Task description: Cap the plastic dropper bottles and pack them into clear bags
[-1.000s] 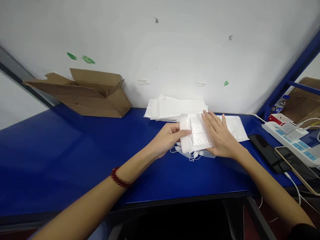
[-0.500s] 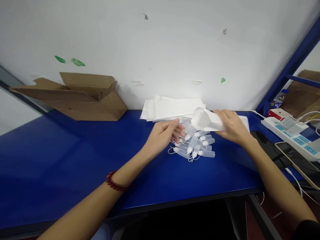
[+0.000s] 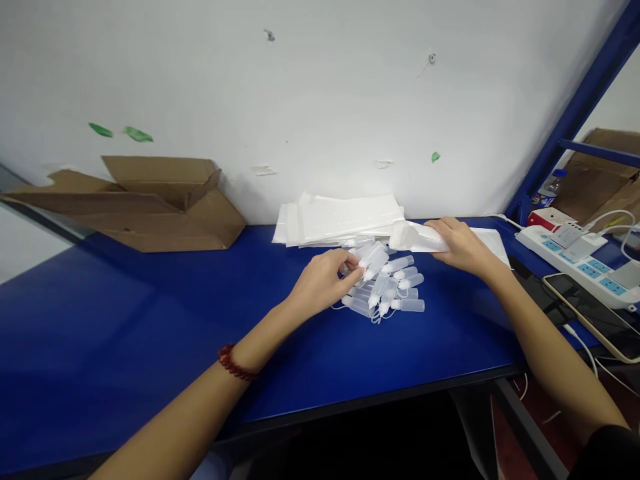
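Note:
Small translucent plastic dropper bottles [image 3: 411, 305] with white caps and thin cords lie in a loose heap on the blue table [image 3: 190, 333]. At the heap's left side, my left hand [image 3: 325, 280] has its thumb and fingers closed on a pair of dropper bottles [image 3: 373, 259]. How many its fingers grip is partly hidden. My right hand [image 3: 460, 247] is wrapped round a white plastic bag [image 3: 417, 237], whose open mouth faces left, just behind the heap. Behind both hands, a stack of flat white bags [image 3: 345, 217] lies against the wall.
An open cardboard box [image 3: 190, 223] stands at the back left by the wall. To the right are a white power strip [image 3: 575, 263] with chargers and cables, a phone [image 3: 590, 313], and another dark device [image 3: 537, 290] beside my right forearm.
My left fingers have gone from spread above the heap to closed on bottles. The bag in my right hand has been lowered and lies flatter. The view has shifted slightly right.

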Demonstrator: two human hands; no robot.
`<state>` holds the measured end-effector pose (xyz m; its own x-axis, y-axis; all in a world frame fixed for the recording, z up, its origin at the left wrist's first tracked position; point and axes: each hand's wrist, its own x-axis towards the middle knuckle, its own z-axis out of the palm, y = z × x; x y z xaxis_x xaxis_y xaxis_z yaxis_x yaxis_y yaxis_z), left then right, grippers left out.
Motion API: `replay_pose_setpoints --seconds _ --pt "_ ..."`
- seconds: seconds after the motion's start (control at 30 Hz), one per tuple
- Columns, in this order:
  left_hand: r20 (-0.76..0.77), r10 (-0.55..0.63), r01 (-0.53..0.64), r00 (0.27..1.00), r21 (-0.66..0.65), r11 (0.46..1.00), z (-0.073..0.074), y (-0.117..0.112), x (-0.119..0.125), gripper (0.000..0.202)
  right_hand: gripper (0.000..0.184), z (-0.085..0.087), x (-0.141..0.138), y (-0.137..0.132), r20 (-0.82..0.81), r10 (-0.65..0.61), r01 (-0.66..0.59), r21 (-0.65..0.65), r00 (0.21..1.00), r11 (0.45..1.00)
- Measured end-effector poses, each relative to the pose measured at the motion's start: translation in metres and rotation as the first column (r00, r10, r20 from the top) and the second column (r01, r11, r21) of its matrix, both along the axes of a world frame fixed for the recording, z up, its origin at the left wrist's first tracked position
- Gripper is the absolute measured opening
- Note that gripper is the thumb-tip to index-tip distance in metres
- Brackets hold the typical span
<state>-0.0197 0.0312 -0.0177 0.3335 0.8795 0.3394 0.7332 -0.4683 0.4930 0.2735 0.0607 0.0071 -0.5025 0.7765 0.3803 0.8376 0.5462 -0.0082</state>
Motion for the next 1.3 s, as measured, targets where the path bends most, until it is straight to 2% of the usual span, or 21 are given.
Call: replay_pose_setpoints --seconds 0.13,0.27,0.5,0.63,0.73,0.87,0.97,1.1,1.17,1.3 --pt "-0.002 -0.020 0.020 1.000 0.021 1.000 -0.001 0.000 0.001 0.016 0.040 -0.001 -0.004 -0.002 -0.048 0.033 -0.034 -0.029 0.998 0.999" --pt "0.003 -0.041 0.041 0.999 -0.005 0.999 0.006 -0.003 0.000 0.014 0.039 -0.003 -0.006 -0.003 -0.006 0.012 -0.012 -0.019 1.000 1.000" --pt "0.138 0.031 -0.038 0.990 0.042 0.998 0.020 -0.008 -0.005 0.019 0.040 -0.003 -0.011 -0.007 -0.036 0.054 -0.054 0.008 0.998 0.999" --pt "0.158 0.013 -0.020 0.987 0.042 0.999 0.021 -0.011 -0.005 0.023 0.041 -0.006 -0.017 -0.010 -0.029 0.077 -0.076 0.008 0.997 0.997" --pt "0.154 -0.002 -0.015 0.988 0.112 0.994 0.018 -0.010 -0.005 0.022 0.040 -0.009 -0.022 -0.012 0.004 0.093 -0.093 0.005 0.996 0.996" --pt "0.201 -0.060 0.022 0.978 0.182 0.983 0.012 -0.009 -0.002 0.021 0.039 -0.010 -0.031 -0.018 0.012 0.141 -0.141 0.013 0.990 0.990" --pt "0.292 -0.141 0.079 0.946 0.215 0.973 0.011 -0.012 0.002 0.019 0.039 -0.011 -0.037 -0.022 0.009 0.164 -0.165 0.025 0.986 0.986" --pt "0.387 -0.219 0.184 0.896 0.126 0.975 0.014 -0.019 0.005 0.023 0.039 -0.012 -0.039 -0.022 -0.016 0.154 -0.154 0.025 0.988 0.988" --pt "0.387 -0.172 0.161 0.906 0.061 0.985 0.015 -0.020 0.004 0.027 0.039 -0.013 -0.037 -0.019 -0.050 0.125 -0.124 0.015 0.991 0.992" --pt "0.320 0.039 -0.064 0.947 0.068 0.996 0.014 -0.012 -0.003 0.028 0.042 -0.013 -0.029 -0.011 -0.202 0.065 -0.071 -0.020 0.977 0.997"
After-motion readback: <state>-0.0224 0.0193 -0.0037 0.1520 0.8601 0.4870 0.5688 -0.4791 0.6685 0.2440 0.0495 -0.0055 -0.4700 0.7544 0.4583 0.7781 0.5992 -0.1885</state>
